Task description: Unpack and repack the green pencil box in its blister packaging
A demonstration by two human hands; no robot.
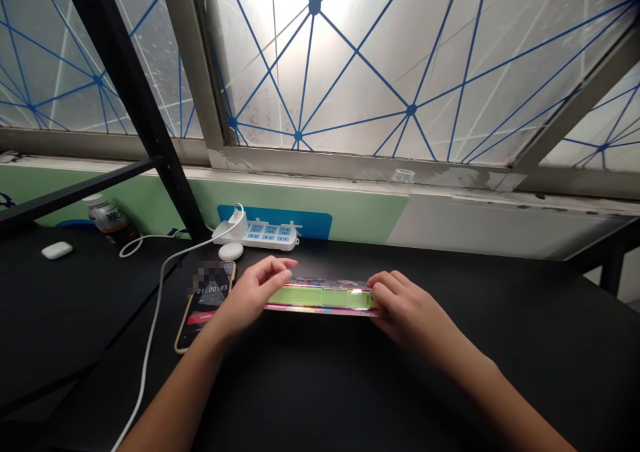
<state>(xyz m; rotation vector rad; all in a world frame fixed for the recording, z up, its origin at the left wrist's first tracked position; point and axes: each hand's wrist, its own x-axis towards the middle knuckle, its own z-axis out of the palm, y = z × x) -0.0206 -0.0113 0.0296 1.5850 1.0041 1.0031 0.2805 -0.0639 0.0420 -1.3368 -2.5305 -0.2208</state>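
Between my hands, just above or on the black desk, lies a long flat colourful package (323,297). A bright green strip runs along it under shiny clear plastic, and its edges are pink and multicoloured. What is inside I cannot make out. My left hand (257,289) holds the left end, thumb on top and forefinger stretched out beyond it. At the other end my right hand (400,302) grips with its fingers curled over the edge; its thumb is hidden.
A phone (213,302) showing a timer lies beside my left forearm. Behind it are a white round case (231,251) and a power strip (270,235) with a white cable (163,285). A bottle (110,219) and a white earbud case (57,250) stand left of a black metal post (145,105).
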